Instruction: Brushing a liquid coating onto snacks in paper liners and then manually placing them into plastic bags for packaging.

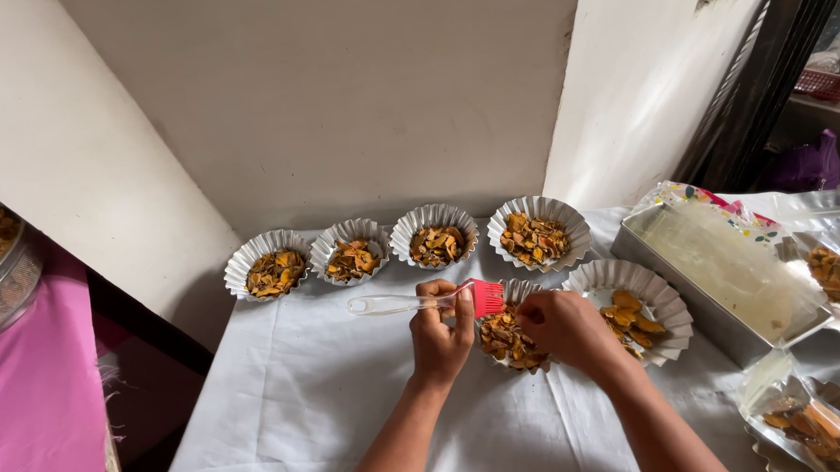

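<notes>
My left hand [441, 330] grips a pastry brush [422, 302] with a clear handle and red bristles, held sideways with the bristles pointing right. My right hand [563, 326] rests on the rim of a fluted foil cup [512, 339] filled with orange and brown dried slices, fingers pinched at its edge. The brush bristles hover just above that cup. Another foil cup [637, 277] with fewer slices sits to the right, partly behind my right hand.
Several filled foil cups [351, 251] line the back of the white-covered table [305, 398]. A metal tray [719, 281] with clear wrap stands at right, with plastic bags of slices [808, 422] near it. A round sieve [2, 264] sits on pink cloth at left.
</notes>
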